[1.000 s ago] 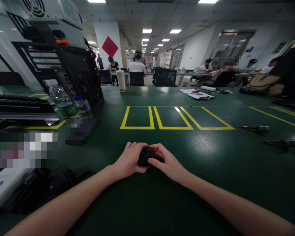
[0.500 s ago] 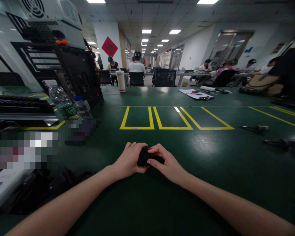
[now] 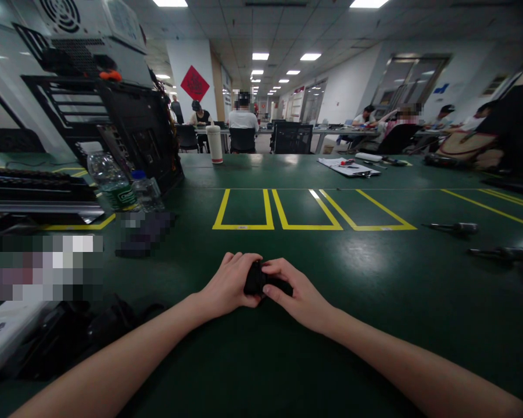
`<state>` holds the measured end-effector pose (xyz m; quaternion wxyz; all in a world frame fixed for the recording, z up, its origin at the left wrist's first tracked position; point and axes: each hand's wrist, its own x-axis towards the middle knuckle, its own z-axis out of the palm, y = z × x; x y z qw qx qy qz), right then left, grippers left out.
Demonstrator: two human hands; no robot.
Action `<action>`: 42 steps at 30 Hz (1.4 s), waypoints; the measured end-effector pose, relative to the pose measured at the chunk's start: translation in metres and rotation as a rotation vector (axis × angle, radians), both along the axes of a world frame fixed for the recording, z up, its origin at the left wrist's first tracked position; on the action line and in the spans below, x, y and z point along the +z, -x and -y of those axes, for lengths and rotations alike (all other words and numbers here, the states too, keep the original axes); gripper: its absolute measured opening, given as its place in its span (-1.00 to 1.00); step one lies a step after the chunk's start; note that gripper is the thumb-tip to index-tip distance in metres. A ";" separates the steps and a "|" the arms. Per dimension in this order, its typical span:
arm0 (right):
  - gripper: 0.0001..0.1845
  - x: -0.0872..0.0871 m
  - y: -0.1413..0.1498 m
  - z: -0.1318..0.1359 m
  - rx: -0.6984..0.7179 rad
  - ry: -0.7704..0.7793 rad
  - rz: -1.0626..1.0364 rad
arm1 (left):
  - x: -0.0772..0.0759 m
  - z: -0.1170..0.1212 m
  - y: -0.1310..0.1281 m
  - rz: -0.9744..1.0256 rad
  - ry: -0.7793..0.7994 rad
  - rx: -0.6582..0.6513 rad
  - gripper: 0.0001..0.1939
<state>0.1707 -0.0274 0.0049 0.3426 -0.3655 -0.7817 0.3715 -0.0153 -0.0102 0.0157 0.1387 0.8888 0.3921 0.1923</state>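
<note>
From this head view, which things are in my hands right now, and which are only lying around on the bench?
In hand:
- small black part, gripped by left hand and right hand

Lying about:
- two screwdrivers at right
- water bottles at left
- open computer case
- clipboard
- white tumbler

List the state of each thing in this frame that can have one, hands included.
left hand: closed around the small black part, resting on the green table
right hand: fingers gripping the same part from the other side
small black part: held between both hands, mostly covered
computer case: side open, upright
water bottles: upright, caps on
white tumbler: upright, lidded
screwdriver: lying flat, untouched
green table: marked with yellow tape outlines
</note>
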 end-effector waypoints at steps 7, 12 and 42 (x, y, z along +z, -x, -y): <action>-0.72 0.004 0.005 -0.002 -0.012 0.169 -0.089 | -0.003 -0.001 0.000 0.025 0.000 -0.006 -0.43; -0.79 0.005 0.002 -0.001 0.015 0.171 -0.032 | -0.005 -0.002 0.000 0.017 -0.014 -0.003 -0.41; -0.80 -0.002 0.003 -0.014 0.027 0.195 -0.146 | -0.009 -0.014 0.000 0.019 -0.054 0.017 -0.40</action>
